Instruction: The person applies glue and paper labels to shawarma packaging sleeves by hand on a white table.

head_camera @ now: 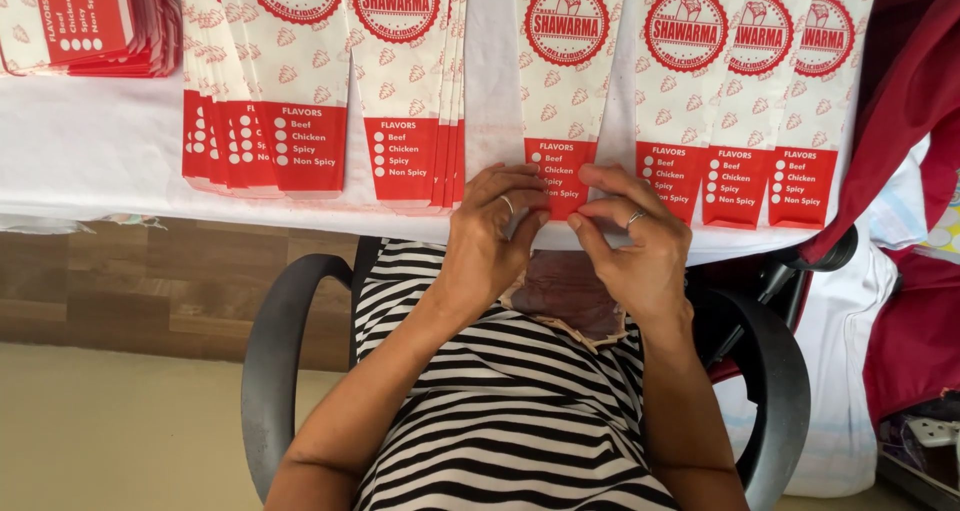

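**Folding the lower end of a paper sleeve at the table edge**

Sitting in a black armchair point(275, 361), the person works at a table covered with a white cloth point(90, 141). Both hands meet on one red and white paper sleeve point(565, 81) that lies flat on the cloth, straight in front of the body. Its red lower end reaches the near edge of the table, and there the hands are.

The left hand point(490, 236) has its fingers curled down over the left part of the red end, with the fingertips pressing on the paper. A ring is on one finger. The right hand point(635, 241) comes from the other side, its fingers bent and narrow, and it pinches the right corner of the same red end between thumb and fingers. It also wears a ring. The two hands are almost touching each other.

To the left of this sleeve lies a fanned stack of sleeves point(410, 81), and further left a second overlapping stack point(265, 91). To the right three more sleeves point(745, 91) lie side by side, slightly overlapping. In the far left corner there is a pile of red printed sleeves point(90, 21). The person wears a striped black and white shirt point(500, 421). At the right edge a dark red cloth point(905, 101) hangs
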